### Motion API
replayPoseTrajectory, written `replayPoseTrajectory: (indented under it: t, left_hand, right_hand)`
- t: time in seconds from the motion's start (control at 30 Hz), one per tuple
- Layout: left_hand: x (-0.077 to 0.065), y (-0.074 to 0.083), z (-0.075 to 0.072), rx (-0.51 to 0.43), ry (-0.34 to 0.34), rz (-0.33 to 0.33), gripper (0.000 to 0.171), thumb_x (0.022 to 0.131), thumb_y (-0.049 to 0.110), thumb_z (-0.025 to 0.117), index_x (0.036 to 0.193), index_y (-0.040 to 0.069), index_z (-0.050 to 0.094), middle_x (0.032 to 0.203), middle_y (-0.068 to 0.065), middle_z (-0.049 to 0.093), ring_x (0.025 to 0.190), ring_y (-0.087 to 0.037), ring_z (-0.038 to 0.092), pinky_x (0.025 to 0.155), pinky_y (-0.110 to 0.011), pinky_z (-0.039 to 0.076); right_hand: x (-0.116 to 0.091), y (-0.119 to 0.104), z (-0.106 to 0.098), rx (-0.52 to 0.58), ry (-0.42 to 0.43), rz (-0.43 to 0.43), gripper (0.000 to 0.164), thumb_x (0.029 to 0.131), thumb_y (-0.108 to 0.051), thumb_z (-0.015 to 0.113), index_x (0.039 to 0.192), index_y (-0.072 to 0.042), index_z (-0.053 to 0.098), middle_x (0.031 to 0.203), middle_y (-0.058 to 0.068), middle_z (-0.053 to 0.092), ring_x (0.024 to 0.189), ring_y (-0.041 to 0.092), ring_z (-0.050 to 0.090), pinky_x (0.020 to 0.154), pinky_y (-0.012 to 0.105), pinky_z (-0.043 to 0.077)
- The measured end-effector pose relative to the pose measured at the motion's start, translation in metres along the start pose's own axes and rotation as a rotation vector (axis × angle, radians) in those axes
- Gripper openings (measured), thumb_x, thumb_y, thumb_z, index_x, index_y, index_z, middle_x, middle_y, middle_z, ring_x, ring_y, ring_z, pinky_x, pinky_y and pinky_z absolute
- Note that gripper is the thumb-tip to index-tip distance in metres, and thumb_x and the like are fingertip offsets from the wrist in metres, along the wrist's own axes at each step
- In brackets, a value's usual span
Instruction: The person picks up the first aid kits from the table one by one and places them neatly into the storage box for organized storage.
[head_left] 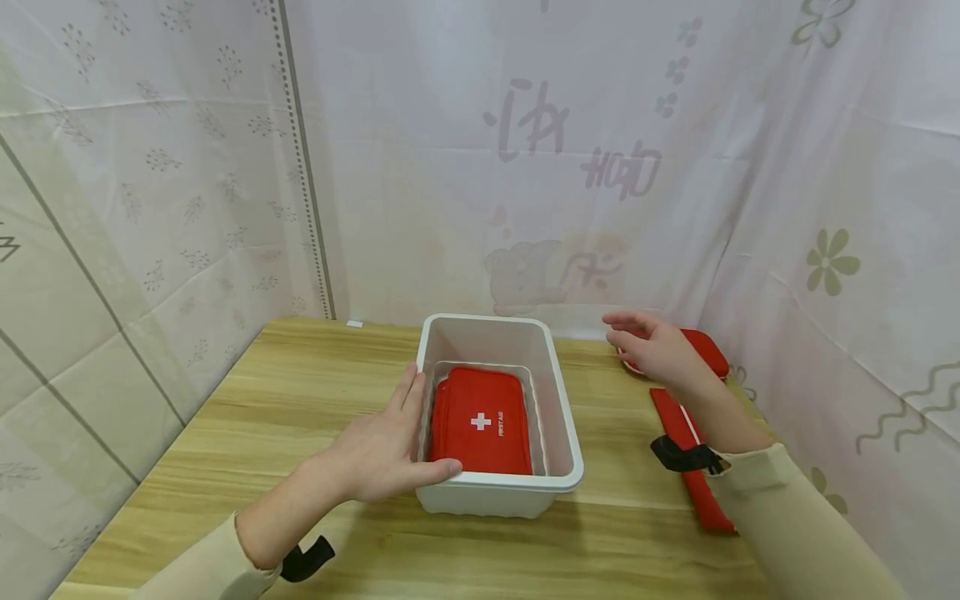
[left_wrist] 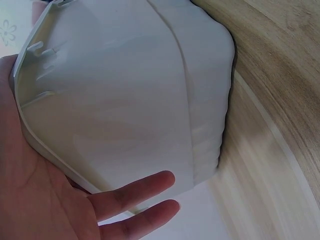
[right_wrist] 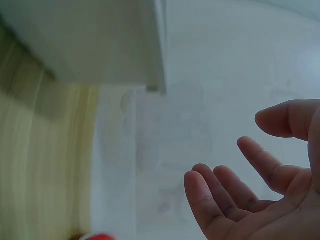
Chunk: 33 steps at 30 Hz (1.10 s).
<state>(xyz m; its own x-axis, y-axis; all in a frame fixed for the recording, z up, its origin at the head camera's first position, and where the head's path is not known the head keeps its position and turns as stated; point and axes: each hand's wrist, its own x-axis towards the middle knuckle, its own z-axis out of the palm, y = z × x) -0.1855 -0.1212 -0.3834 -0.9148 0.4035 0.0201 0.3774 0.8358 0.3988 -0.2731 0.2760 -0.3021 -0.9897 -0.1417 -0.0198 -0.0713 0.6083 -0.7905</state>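
Observation:
A white plastic bin (head_left: pixel 567 433) stands on the table, with a red pouch (head_left: pixel 480 400) marked FIRST AID and a white cross lying flat inside. My left hand (head_left: pixel 382 450) rests against the bin's near left corner, its thumb over the front rim. In the left wrist view two straight fingers (left_wrist: pixel 145 187) extend along the bin's outer wall (left_wrist: pixel 130 100). To the right of the bin, my right hand (head_left: pixel 648 346) is raised with fingers loosely bent and holds nothing. It partly covers a red rounded case (head_left: pixel 705 350) behind it.
A long red flat item (head_left: pixel 678 417) with a white stripe lies along the table's right side, partly hidden under my right forearm. A small white piece (head_left: pixel 355 323) sits at the back edge of the wooden table (head_left: pixel 330 383). Patterned curtains (head_left: pixel 450 167) hang close behind and on both sides.

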Motion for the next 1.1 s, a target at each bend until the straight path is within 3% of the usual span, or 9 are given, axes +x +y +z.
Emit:
replayPoseTrajectory:
  t: [0.13,0.37,0.57,0.8,1.1]
  left_hand:
    - [0.0,0.001,0.0,-0.005,-0.001,0.0,0.131,0.074,0.095,0.045,0.164,0.018,-0.01,0.173,-0.003,-0.009,0.075,-0.014,0.061,0.062,-0.029,0.049]
    - [0.0,0.002,-0.001,0.003,0.0,-0.002,0.13,0.076,0.093,0.048,0.164,0.016,-0.009,0.173,-0.005,-0.007,0.077,-0.015,0.063,0.061,-0.029,0.049]
    - [-0.001,0.003,-0.002,0.007,-0.006,-0.007,0.131,0.076,0.092,0.049,0.164,0.015,-0.008,0.173,-0.005,-0.007,0.069,-0.013,0.059,0.058,-0.028,0.047]
    - [-0.001,0.004,-0.002,-0.002,-0.006,-0.01,0.131,0.075,0.094,0.047,0.164,0.016,-0.009,0.173,-0.004,-0.009,0.065,-0.013,0.057,0.057,-0.028,0.047]
    - [0.0,0.003,-0.001,-0.015,-0.009,-0.014,0.131,0.075,0.093,0.048,0.164,0.017,-0.01,0.173,-0.003,-0.01,0.064,-0.013,0.056,0.055,-0.028,0.046]
  right_hand:
    - [-0.009,0.029,-0.015,-0.05,0.031,0.031,0.059,0.104,-0.045,0.053,0.151,-0.01,0.046,0.151,0.016,0.046,0.121,0.03,0.058,0.088,0.024,0.054]
    - [-0.024,0.072,-0.029,-0.163,0.037,0.079,0.067,0.103,-0.05,0.053,0.153,-0.007,0.04,0.151,0.027,0.041,0.126,0.044,0.051,0.096,0.051,0.052]
    - [-0.031,0.107,-0.043,-0.359,-0.01,0.085,0.08,0.097,-0.051,0.063,0.156,-0.004,0.036,0.153,0.037,0.034,0.125,0.052,0.046,0.09,0.062,0.049]
    - [-0.035,0.144,-0.059,-0.591,-0.042,0.076,0.081,0.092,-0.04,0.072,0.15,0.004,0.039,0.145,0.05,0.026,0.124,0.066,0.031,0.089,0.079,0.038]
    - [-0.036,0.189,-0.078,-0.68,-0.138,0.111,0.076,0.087,-0.027,0.074,0.149,0.004,0.042,0.14,0.051,0.029,0.118,0.065,0.04,0.09,0.075,0.041]
